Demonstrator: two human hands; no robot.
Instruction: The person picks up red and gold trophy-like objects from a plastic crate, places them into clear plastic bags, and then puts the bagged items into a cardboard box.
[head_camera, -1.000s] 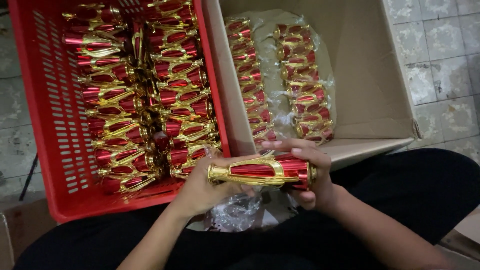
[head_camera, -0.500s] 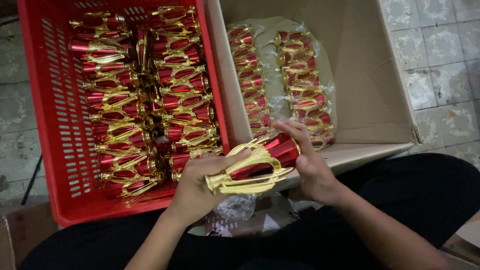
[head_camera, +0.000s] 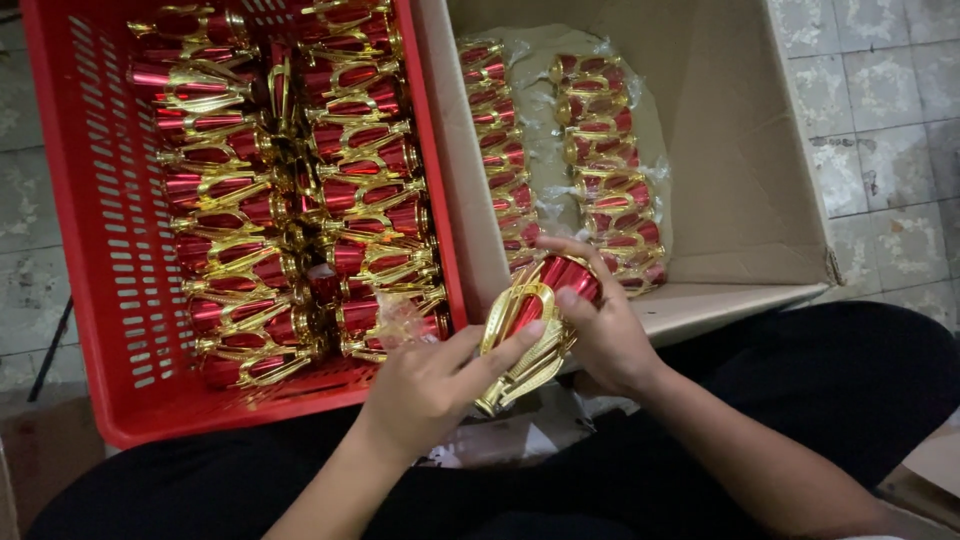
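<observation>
Head view: a seated person's left hand (head_camera: 425, 385) and right hand (head_camera: 600, 335) both close their grip on a red-and-gold trophy piece (head_camera: 530, 325), tilted over the lap, just in front of the near wall of a cardboard box (head_camera: 740, 190). Two rows of matching pieces (head_camera: 600, 170) lie on plastic wrap inside. A red plastic crate (head_camera: 90, 250), touching the box's left wall, holds many more.
</observation>
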